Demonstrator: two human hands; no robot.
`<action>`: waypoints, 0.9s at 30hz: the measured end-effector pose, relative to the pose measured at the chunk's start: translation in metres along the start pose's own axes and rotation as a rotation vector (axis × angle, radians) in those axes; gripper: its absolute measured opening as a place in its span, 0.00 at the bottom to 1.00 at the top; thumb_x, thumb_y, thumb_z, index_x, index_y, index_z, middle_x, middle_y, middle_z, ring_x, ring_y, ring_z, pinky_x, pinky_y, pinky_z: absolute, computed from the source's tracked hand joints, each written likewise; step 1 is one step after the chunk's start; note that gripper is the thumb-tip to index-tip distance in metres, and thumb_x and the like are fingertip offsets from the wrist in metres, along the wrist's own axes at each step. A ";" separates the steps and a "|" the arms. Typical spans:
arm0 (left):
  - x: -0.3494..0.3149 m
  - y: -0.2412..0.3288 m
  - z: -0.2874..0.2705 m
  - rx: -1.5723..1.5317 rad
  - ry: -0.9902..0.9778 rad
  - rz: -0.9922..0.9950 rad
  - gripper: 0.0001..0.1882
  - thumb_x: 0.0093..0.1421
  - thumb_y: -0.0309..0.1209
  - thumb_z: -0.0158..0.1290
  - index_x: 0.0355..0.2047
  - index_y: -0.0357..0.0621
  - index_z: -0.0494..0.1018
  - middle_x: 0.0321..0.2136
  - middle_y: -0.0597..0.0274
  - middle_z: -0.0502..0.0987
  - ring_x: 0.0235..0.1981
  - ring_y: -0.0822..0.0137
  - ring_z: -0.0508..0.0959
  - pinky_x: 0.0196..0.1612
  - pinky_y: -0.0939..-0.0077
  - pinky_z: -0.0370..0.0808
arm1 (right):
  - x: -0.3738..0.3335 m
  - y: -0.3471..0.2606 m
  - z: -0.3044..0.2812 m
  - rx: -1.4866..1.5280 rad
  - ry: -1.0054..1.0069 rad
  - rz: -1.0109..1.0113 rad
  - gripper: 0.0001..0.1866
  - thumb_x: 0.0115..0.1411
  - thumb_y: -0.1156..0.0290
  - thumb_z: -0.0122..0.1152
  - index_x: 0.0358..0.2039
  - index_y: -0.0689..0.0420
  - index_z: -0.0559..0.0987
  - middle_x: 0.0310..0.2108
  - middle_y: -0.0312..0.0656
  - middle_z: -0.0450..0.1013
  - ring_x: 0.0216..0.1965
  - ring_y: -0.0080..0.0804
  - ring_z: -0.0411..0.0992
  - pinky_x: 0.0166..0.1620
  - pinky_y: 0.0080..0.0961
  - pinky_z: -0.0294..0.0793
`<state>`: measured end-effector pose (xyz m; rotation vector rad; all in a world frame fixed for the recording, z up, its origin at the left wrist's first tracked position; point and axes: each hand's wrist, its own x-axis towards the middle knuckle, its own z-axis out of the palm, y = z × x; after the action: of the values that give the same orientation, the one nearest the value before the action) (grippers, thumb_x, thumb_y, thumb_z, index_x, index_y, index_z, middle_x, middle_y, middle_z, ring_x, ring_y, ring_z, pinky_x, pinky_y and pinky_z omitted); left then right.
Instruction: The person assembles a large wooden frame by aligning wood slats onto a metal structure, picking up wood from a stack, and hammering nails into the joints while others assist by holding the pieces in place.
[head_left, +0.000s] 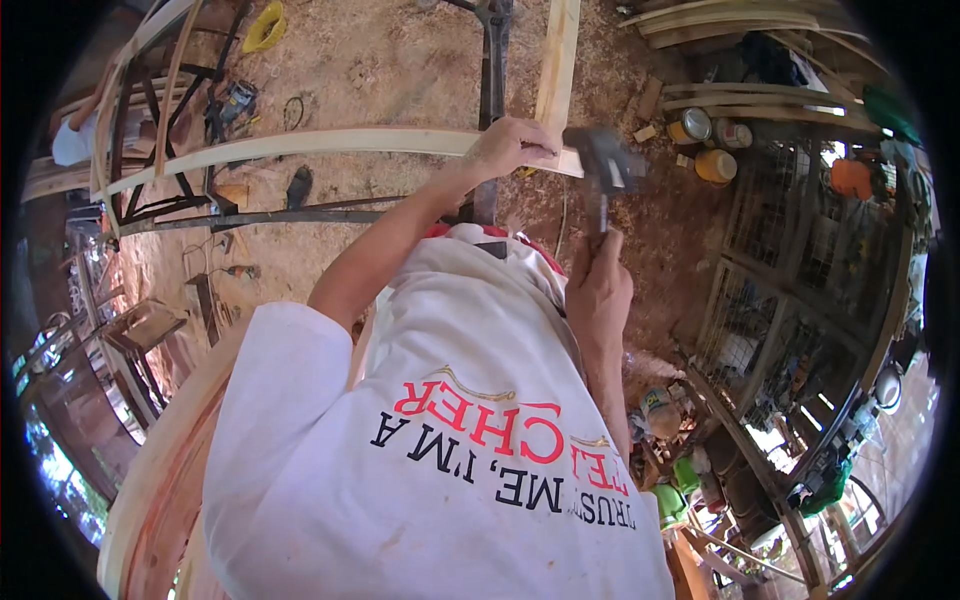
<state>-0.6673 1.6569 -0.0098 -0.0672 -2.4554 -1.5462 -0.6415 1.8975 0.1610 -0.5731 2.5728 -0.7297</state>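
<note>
My right hand (600,285) is closed around the handle of a hammer (603,212). The hammer's head, smeared by motion, is beside the right end of a long pale wooden plank (320,143). My left hand (510,148) rests over that plank near its end, fingers curled down and closed on it. Whether a nail sits between the fingertips cannot be made out. A second pale plank (558,70) runs away from me and meets the first one close to my left fingers. Beneath the planks stands a dark metal support (493,80).
Cans and a yellow bucket (715,166) stand on the dirt floor at right, near stacked boards (750,98) and a wooden rack (790,220). A yellow round object (263,27) and a power tool (238,100) lie at far left. Another person's sleeve (72,145) shows there.
</note>
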 end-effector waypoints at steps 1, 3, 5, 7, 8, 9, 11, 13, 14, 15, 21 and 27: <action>0.002 0.003 -0.004 0.001 0.001 0.008 0.07 0.55 0.29 0.63 0.34 0.43 0.84 0.33 0.56 0.83 0.35 0.55 0.83 0.40 0.65 0.77 | 0.001 0.002 0.003 -0.027 -0.039 0.033 0.12 0.70 0.64 0.51 0.43 0.58 0.65 0.24 0.60 0.75 0.28 0.62 0.76 0.29 0.56 0.72; 0.003 0.008 -0.011 -0.073 -0.032 0.002 0.07 0.56 0.30 0.63 0.34 0.43 0.83 0.33 0.56 0.83 0.33 0.57 0.83 0.38 0.67 0.77 | 0.007 0.003 0.003 -0.042 -0.046 0.037 0.11 0.70 0.65 0.51 0.44 0.59 0.65 0.25 0.60 0.75 0.29 0.62 0.76 0.29 0.55 0.72; 0.009 0.003 -0.011 -0.061 0.031 -0.070 0.08 0.56 0.31 0.64 0.35 0.42 0.83 0.31 0.56 0.83 0.31 0.58 0.82 0.37 0.68 0.76 | 0.007 -0.001 -0.008 0.054 0.007 0.018 0.11 0.69 0.65 0.51 0.44 0.60 0.66 0.25 0.61 0.75 0.29 0.63 0.76 0.28 0.54 0.71; 0.001 -0.011 -0.008 -0.014 0.191 -0.204 0.08 0.61 0.33 0.61 0.37 0.43 0.83 0.23 0.61 0.81 0.24 0.67 0.78 0.29 0.73 0.72 | -0.006 -0.030 -0.038 0.163 0.101 -0.013 0.12 0.69 0.65 0.52 0.44 0.60 0.66 0.25 0.62 0.75 0.30 0.64 0.76 0.28 0.54 0.71; 0.006 -0.016 -0.010 -0.015 0.189 -0.207 0.08 0.61 0.33 0.61 0.37 0.43 0.83 0.23 0.61 0.81 0.24 0.67 0.78 0.29 0.73 0.72 | -0.009 -0.038 -0.044 0.277 0.218 -0.047 0.12 0.69 0.66 0.52 0.44 0.60 0.66 0.26 0.63 0.75 0.30 0.66 0.75 0.29 0.55 0.71; 0.010 -0.019 -0.011 0.095 0.264 -0.324 0.09 0.62 0.36 0.60 0.36 0.44 0.83 0.21 0.62 0.80 0.22 0.68 0.77 0.28 0.73 0.71 | -0.013 -0.039 -0.040 0.295 0.309 -0.082 0.11 0.69 0.67 0.52 0.43 0.61 0.66 0.25 0.63 0.75 0.29 0.67 0.75 0.29 0.55 0.71; 0.018 -0.029 -0.008 0.213 0.311 -0.461 0.21 0.62 0.51 0.57 0.35 0.45 0.84 0.16 0.63 0.77 0.18 0.68 0.74 0.24 0.72 0.70 | -0.008 -0.018 -0.013 0.151 0.168 0.011 0.10 0.69 0.67 0.52 0.42 0.61 0.66 0.25 0.62 0.75 0.29 0.66 0.75 0.29 0.53 0.72; 0.022 -0.035 0.000 0.244 0.247 -0.423 0.25 0.60 0.56 0.57 0.34 0.45 0.84 0.16 0.61 0.76 0.17 0.67 0.74 0.24 0.70 0.70 | 0.009 0.026 0.027 0.005 -0.047 0.056 0.08 0.69 0.69 0.51 0.42 0.59 0.66 0.25 0.62 0.75 0.28 0.66 0.75 0.28 0.52 0.72; 0.019 -0.038 0.001 0.277 0.182 -0.410 0.29 0.58 0.60 0.57 0.34 0.44 0.85 0.15 0.60 0.76 0.16 0.65 0.74 0.23 0.69 0.69 | 0.004 0.021 0.021 -0.001 -0.057 0.051 0.08 0.69 0.69 0.51 0.42 0.59 0.66 0.25 0.62 0.75 0.28 0.66 0.75 0.28 0.52 0.72; 0.032 -0.043 -0.008 0.294 0.215 -0.405 0.29 0.58 0.60 0.57 0.34 0.44 0.85 0.15 0.60 0.76 0.16 0.65 0.74 0.23 0.69 0.69 | 0.010 0.013 0.006 0.044 -0.008 0.022 0.08 0.69 0.70 0.50 0.43 0.60 0.66 0.25 0.62 0.75 0.28 0.66 0.75 0.28 0.52 0.72; 0.023 -0.032 -0.001 0.273 0.163 -0.535 0.29 0.56 0.61 0.57 0.33 0.46 0.85 0.20 0.52 0.80 0.24 0.53 0.82 0.30 0.59 0.77 | -0.008 0.008 0.005 0.178 0.352 -0.130 0.12 0.65 0.69 0.56 0.45 0.59 0.67 0.28 0.63 0.76 0.31 0.66 0.77 0.30 0.56 0.74; 0.024 -0.027 -0.012 0.297 0.058 -0.565 0.25 0.57 0.58 0.57 0.35 0.49 0.86 0.24 0.51 0.82 0.29 0.52 0.84 0.37 0.58 0.79 | 0.021 0.010 0.020 0.115 0.059 0.007 0.11 0.66 0.70 0.55 0.45 0.58 0.67 0.26 0.62 0.75 0.30 0.67 0.75 0.30 0.55 0.74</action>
<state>-0.6932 1.6316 -0.0233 0.7700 -2.7670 -1.3033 -0.6523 1.8875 0.1344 -0.5125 2.5649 -0.8985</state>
